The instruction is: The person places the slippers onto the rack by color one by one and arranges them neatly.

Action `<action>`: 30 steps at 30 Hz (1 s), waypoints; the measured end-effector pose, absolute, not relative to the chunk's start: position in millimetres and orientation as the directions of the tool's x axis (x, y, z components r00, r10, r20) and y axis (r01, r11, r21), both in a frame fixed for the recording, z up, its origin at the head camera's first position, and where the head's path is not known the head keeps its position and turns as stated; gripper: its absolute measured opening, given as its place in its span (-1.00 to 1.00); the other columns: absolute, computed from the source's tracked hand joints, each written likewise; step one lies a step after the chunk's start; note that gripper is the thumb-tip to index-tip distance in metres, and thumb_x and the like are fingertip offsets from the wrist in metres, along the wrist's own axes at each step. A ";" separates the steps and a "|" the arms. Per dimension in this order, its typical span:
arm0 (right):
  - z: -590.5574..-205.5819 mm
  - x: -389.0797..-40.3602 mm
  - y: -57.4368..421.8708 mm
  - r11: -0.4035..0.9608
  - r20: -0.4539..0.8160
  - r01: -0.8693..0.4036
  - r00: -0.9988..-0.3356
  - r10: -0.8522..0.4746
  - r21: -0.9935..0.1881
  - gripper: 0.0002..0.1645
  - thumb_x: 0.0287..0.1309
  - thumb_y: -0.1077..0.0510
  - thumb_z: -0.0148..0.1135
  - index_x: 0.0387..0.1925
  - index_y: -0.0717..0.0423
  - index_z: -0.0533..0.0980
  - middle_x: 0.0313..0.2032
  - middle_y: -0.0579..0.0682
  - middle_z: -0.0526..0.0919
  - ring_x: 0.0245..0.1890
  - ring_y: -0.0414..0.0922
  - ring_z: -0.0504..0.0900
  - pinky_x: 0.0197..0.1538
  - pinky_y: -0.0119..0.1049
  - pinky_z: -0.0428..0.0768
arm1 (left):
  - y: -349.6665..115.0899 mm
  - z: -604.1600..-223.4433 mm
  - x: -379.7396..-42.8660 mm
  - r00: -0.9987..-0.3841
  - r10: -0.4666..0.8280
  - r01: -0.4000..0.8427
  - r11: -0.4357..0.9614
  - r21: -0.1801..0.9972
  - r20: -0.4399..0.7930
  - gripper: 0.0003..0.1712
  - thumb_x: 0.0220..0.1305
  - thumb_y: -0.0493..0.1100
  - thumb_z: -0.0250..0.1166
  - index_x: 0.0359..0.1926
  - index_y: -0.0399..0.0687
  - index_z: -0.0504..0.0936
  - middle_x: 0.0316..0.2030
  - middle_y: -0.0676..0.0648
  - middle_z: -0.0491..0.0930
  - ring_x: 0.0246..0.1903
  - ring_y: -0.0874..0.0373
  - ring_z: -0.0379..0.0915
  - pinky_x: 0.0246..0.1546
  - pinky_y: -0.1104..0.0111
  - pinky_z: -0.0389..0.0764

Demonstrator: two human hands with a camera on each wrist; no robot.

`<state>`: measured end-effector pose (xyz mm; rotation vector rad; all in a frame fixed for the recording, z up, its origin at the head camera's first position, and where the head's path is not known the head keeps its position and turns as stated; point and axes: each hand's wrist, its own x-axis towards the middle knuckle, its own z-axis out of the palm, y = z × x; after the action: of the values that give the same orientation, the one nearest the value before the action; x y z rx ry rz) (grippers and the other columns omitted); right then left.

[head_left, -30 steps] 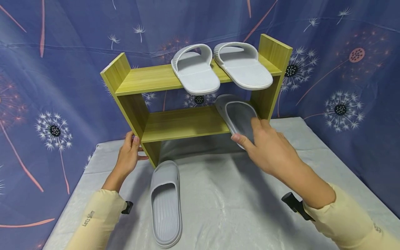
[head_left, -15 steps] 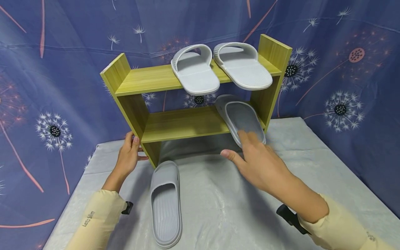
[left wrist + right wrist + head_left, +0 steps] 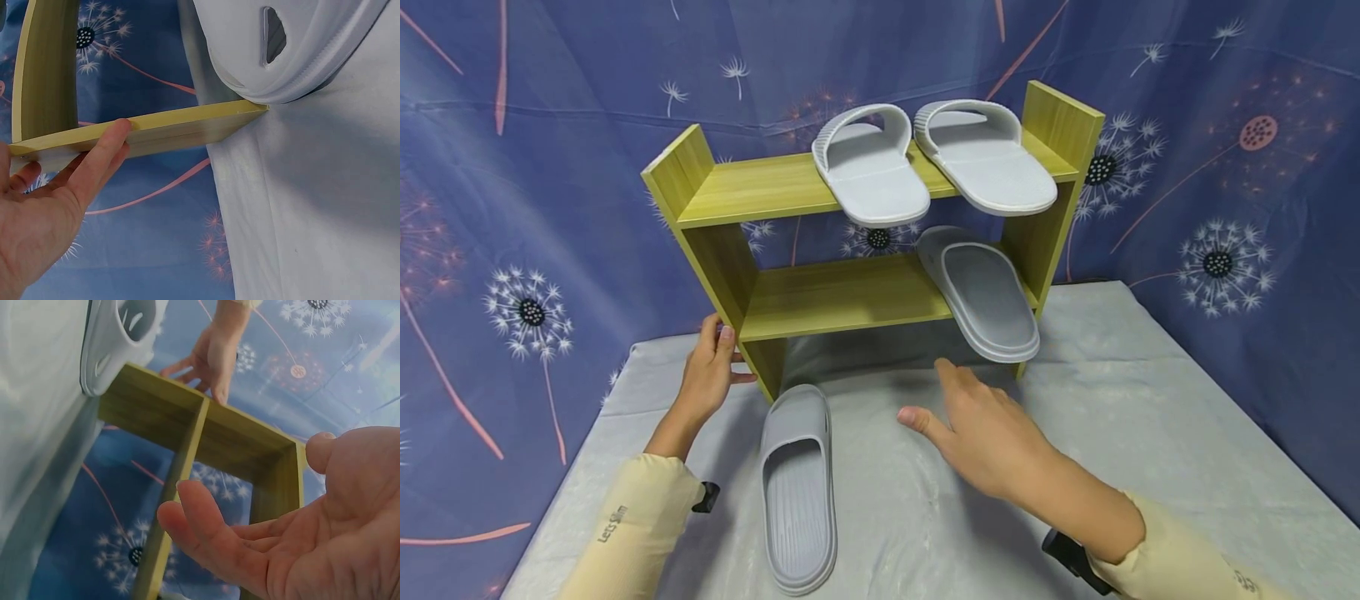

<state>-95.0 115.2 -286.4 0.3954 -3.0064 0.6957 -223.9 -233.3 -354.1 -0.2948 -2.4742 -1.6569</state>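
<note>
My left hand (image 3: 706, 375) is at the left side panel of a small wooden shoe rack (image 3: 842, 296). In the left wrist view its fingers (image 3: 100, 159) lie fairly straight against the panel. The right hand (image 3: 988, 433) hovers over the cloth with nothing in it, thumb apart, below a grey slipper (image 3: 988, 292). That slipper sits at the right end of the lower shelf, toe inward, heel jutting past the front edge. Another grey slipper (image 3: 797, 492) lies on the cloth by the rack's left foot. Two white slippers (image 3: 876, 179) rest on the top shelf.
A pale cloth (image 3: 910, 517) covers the table under the rack. Blue curtain (image 3: 565, 192) printed with dandelions hangs behind and at both sides. The rack's right side panel (image 3: 1060, 175) rises close beside the rightmost white slipper.
My right hand has let go of the grey slipper on the lower shelf and drawn back toward me and to the left. The left hand stays at the rack's side.
</note>
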 end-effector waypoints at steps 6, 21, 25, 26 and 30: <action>-292.8 -93.6 106.0 0.860 0.059 -0.245 -0.968 -0.245 -0.448 0.14 0.16 -0.57 -0.18 0.36 0.30 0.18 0.27 0.22 0.39 0.06 0.28 0.53 0.09 0.18 0.53 | -234.1 -353.4 -224.3 -0.968 0.078 0.249 0.369 0.895 0.238 -0.42 0.51 0.14 -0.25 0.40 0.00 0.08 0.12 -0.36 0.34 -0.03 -0.38 0.48 -0.32 0.02 0.73; -321.4 -93.9 83.9 0.805 -0.016 -0.240 -0.955 -0.295 -0.542 0.01 0.19 -0.51 -0.10 0.20 0.31 0.32 0.04 0.25 0.58 0.00 0.15 0.60 0.03 0.06 0.59 | -225.8 -336.9 -211.9 -0.974 0.086 0.225 0.373 0.900 0.208 -0.45 0.54 0.05 -0.26 0.38 -0.15 0.07 0.07 -0.42 0.30 -0.03 -0.44 0.43 -0.25 -0.09 0.69; -328.0 -93.5 79.6 0.791 -0.040 -0.252 -0.943 -0.329 -0.557 0.00 0.23 -0.47 -0.08 0.21 0.37 0.30 0.05 0.29 0.57 0.02 0.16 0.59 0.04 0.06 0.59 | -220.8 -327.4 -205.4 -0.973 0.094 0.233 0.385 0.893 0.213 -0.44 0.55 0.03 -0.28 0.38 -0.19 0.05 0.08 -0.43 0.29 -0.02 -0.45 0.41 -0.24 -0.08 0.69; -329.7 -93.3 78.6 0.790 -0.051 -0.253 -0.940 -0.337 -0.559 0.02 0.23 -0.47 -0.09 0.23 0.39 0.28 0.06 0.30 0.55 0.03 0.17 0.58 0.07 0.06 0.58 | -220.2 -326.4 -204.5 -0.972 0.095 0.234 0.386 0.892 0.214 -0.44 0.55 0.03 -0.28 0.39 -0.20 0.05 0.09 -0.43 0.29 -0.02 -0.46 0.41 -0.24 -0.08 0.69; -336.4 -92.9 73.8 0.788 -0.093 -0.254 -0.927 -0.364 -0.561 0.09 0.23 -0.49 -0.14 0.28 0.44 0.24 0.09 0.33 0.53 0.07 0.19 0.56 0.12 0.09 0.54 | -219.5 -324.8 -202.1 -0.974 0.089 0.226 0.391 0.892 0.208 -0.44 0.55 0.02 -0.28 0.38 -0.22 0.05 0.09 -0.44 0.28 0.00 -0.47 0.41 -0.23 -0.09 0.68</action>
<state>-92.9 73.8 -336.4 0.5516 -3.1550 0.9421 -202.1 -219.5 -324.8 -0.2864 -2.5121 -1.6428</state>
